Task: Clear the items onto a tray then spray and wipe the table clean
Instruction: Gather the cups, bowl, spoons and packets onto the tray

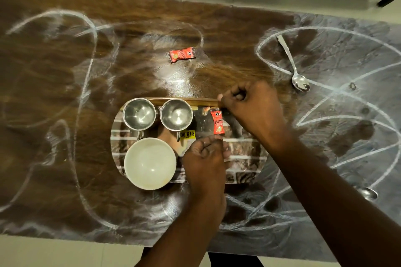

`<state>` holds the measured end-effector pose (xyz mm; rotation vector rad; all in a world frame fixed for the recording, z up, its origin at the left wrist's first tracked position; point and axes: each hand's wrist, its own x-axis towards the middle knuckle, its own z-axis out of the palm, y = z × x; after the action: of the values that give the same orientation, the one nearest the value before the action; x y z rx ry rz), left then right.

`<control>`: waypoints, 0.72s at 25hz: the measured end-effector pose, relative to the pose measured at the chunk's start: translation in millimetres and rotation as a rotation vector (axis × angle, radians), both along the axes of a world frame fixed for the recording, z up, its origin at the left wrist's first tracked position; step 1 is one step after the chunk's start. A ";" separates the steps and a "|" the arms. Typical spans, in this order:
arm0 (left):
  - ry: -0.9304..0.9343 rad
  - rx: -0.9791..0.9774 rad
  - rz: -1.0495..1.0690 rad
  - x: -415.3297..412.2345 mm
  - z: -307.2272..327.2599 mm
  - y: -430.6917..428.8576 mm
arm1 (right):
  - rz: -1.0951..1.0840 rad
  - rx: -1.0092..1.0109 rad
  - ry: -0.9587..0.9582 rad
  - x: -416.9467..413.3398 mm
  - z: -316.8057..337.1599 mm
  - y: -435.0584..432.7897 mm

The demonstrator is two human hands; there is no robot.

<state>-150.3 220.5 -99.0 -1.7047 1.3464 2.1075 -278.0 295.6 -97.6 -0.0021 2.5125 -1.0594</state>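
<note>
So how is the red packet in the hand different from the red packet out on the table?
The red packet in the left hand is over the tray, pinched at its bottom end by the left hand; the red packet on the table lies alone on the wood, past the tray, with nothing touching it. The held one points up and down in the picture; the other lies nearly sideways. Both are red with the same white lettering.

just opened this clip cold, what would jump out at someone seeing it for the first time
White chalky loops scrawled across the brown table grab the eye first. At centre sits a shiny tray holding two steel cups and a white bowl, with both hands over it, the left hand pinching a red sachet. A second sachet and a spoon lie loose beyond.
</note>
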 end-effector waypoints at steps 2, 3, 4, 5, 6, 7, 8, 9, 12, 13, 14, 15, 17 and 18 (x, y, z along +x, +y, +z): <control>0.036 -0.052 -0.066 -1.7 7.6 -4.4 | 0.057 -0.032 0.066 -22.2 5.2 -22.5; 0.059 -0.071 -0.091 -2.5 12.4 -7.3 | 0.114 -0.031 0.100 -35.7 5.1 -38.1; 0.081 -0.083 -0.117 -2.7 17.1 -10.3 | 0.180 -0.017 0.124 -49.3 1.7 -54.0; 0.102 -0.092 -0.145 -1.6 21.1 -13.7 | 0.241 0.016 0.138 -61.6 -3.5 -69.2; 0.119 -0.104 -0.174 0.2 24.0 -16.9 | 0.286 0.073 0.148 -72.5 -9.0 -83.4; 0.132 -0.128 -0.204 3.1 26.3 -19.3 | 0.315 0.133 0.157 -81.1 -14.0 -95.0; 0.141 -0.159 -0.237 7.0 28.1 -21.3 | 0.326 0.181 0.161 -87.7 -18.0 -102.8; 0.147 -0.186 -0.266 11.6 29.3 -23.1 | 0.321 0.207 0.158 -92.7 -22.0 -107.5; 0.162 -0.214 -0.295 23.7 28.7 -27.1 | 0.320 0.234 0.163 -98.0 -26.1 -108.0; 0.163 -0.214 -0.303 26.4 27.5 -27.5 | 0.343 0.235 0.167 -96.7 -26.3 -104.9; 0.164 -0.206 -0.310 27.5 27.1 -26.7 | 0.364 0.226 0.152 -94.4 -25.3 -99.1; 0.165 -0.194 -0.312 27.3 27.4 -26.0 | 0.378 0.205 0.128 -91.2 -23.2 -91.9; 0.168 -0.171 -0.302 23.3 28.5 -23.6 | 0.363 0.129 0.094 -83.8 -14.7 -73.6; 0.173 -0.172 -0.303 21.0 28.6 -21.6 | 0.314 0.049 0.071 -80.2 -8.8 -61.9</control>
<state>-129.3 198.9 -70.4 -1.2906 1.7538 2.0514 -358.2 233.6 -106.4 -0.4129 2.4922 -0.8824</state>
